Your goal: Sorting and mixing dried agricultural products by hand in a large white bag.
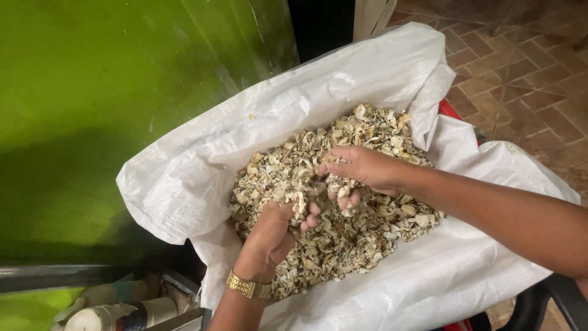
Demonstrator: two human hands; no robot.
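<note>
- A big white sack (367, 92) lies open, with its top edge rolled back all around.
- Inside the sack is a heap of dry, broken bits (343, 245), pale cream and brown, like cracked shells or husks. I cannot tell just what they are.
- The left hand (272, 236) comes up from the bottom. It is dug into the heap, palm up, fingers curled like a scoop, with bits lying on them.
- A gold watch (248, 286) sits on the left wrist.
- The right hand (361, 171) reaches in from the right side. It is just above the heap, palm down, fingers bent and partly closed over a small bunch of bits.
- The two hands are very close, and their fingertips nearly meet in the middle of the heap.
- A bright green wall (110, 110) stands just behind the sack on the left.
- The floor (527, 67) on the right is made of reddish brown tiles.
- A little red (449, 109) peeks out from under the sack on the right side.
- Down in the left corner are some pale tubes or rolls (116, 314), too blurry to make out.
</note>
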